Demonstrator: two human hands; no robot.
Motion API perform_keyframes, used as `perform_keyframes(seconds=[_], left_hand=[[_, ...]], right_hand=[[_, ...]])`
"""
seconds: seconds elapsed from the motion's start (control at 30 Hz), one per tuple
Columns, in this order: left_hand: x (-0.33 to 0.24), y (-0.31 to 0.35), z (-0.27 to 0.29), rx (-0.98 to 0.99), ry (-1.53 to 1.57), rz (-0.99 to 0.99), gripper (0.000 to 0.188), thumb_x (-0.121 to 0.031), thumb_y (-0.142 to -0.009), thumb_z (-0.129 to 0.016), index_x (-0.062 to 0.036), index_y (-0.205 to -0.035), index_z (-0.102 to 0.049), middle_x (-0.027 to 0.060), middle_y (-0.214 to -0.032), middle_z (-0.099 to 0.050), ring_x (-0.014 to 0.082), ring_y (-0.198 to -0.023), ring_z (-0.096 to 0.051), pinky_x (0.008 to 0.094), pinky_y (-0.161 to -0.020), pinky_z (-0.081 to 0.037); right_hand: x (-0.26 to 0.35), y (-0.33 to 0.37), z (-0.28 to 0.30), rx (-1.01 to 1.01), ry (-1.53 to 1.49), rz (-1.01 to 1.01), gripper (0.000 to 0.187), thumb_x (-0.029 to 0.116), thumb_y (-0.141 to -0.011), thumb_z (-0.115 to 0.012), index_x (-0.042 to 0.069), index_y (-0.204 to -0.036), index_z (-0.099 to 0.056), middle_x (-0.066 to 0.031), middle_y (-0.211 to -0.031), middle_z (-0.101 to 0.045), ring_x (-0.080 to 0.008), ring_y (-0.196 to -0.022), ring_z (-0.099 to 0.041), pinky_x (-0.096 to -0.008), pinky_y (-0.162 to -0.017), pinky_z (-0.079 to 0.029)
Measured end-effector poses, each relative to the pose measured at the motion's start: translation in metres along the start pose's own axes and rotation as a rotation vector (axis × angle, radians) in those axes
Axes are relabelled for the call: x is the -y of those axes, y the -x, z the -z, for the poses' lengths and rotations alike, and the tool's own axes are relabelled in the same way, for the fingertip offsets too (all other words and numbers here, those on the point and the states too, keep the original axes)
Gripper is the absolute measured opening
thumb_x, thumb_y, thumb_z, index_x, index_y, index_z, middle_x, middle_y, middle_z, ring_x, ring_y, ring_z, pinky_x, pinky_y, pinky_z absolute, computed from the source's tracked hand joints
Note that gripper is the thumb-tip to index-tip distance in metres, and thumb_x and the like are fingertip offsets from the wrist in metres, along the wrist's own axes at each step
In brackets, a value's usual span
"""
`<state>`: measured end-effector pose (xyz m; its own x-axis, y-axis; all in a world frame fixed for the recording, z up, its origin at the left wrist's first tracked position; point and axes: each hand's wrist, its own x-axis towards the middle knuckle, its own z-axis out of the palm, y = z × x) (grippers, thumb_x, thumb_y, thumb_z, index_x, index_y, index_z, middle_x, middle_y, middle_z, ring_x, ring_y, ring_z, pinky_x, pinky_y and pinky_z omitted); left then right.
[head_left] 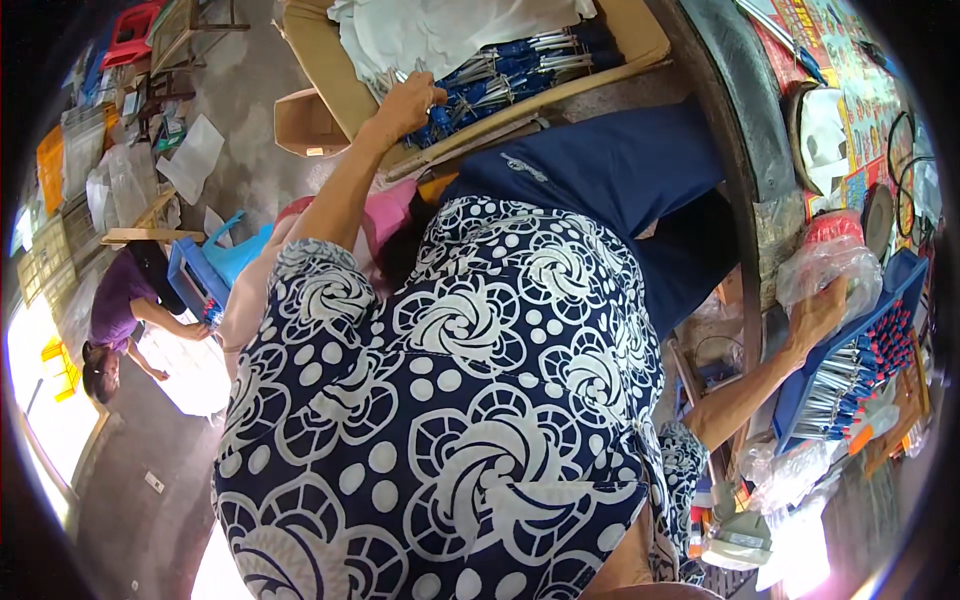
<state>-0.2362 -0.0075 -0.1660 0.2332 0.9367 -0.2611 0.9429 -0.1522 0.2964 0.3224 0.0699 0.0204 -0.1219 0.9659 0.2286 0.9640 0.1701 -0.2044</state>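
My left hand (408, 106) reaches into an open cardboard box (660, 42), its fingers closed at the edge of a pile of slim metal rods with blue handles (520, 70). What lies between those fingers is too small to make out. A crumpled white sheet (450, 30) covers part of the pile. Out to the right, my right hand (822, 308) grips a clear plastic bag (800, 265) beside something red (832, 226). Just below that hand, a blue tray (785, 425) holds many similar metal rods with blue handles and red ends (850, 370).
A dark-edged worktable (735, 90) runs along the right, with a printed sheet (850, 60) and cables on it. A small cardboard box (308, 122) stands beside the large one. At left, a person in purple (120, 305) works near a blue crate (190, 275); a red stool (130, 35) is behind.
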Motion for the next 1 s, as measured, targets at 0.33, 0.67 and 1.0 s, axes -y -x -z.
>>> perform_keyframes(seconds=[0.33, 0.67, 1.0], left_hand=[[0.004, -0.011, -0.020, 0.176, -0.155, -0.177, 0.029, -0.001, -0.068, -0.053, -0.0126, -0.092, -0.063, 0.0091, -0.093, -0.044, 0.0248, -0.097, -0.042, 0.0368, -0.072, -0.039], [0.002, -0.022, 0.009, -0.003, -0.129, -0.306, 0.028, -0.009, -0.064, -0.062, -0.0122, -0.092, -0.059, 0.0043, -0.103, -0.048, 0.0202, -0.104, -0.041, 0.0403, -0.077, -0.034], [-0.051, -0.051, 0.120, -0.478, 0.857, 0.194, 0.022, -0.016, -0.081, -0.055, -0.0026, -0.098, -0.055, 0.0082, -0.083, -0.061, 0.0187, -0.077, -0.059, 0.0260, -0.072, -0.043]], right_hand=[[0.010, 0.000, 0.003, 0.015, -0.015, 0.014, 0.035, 0.026, -0.077, -0.060, -0.002, -0.097, -0.054, -0.0183, -0.085, -0.057, -0.0341, -0.079, -0.055, -0.0351, -0.070, -0.041], [0.009, 0.000, 0.000, -0.083, -0.009, 0.054, 0.034, 0.028, -0.077, -0.060, -0.004, -0.078, -0.049, -0.0188, -0.069, -0.049, -0.0323, -0.062, -0.044, -0.0389, -0.058, -0.036], [0.002, -0.001, -0.005, -0.015, 0.013, -0.078, 0.028, 0.021, -0.072, -0.056, -0.002, -0.088, -0.049, -0.0208, -0.079, -0.051, -0.0364, -0.077, -0.050, -0.0391, -0.069, -0.038]])
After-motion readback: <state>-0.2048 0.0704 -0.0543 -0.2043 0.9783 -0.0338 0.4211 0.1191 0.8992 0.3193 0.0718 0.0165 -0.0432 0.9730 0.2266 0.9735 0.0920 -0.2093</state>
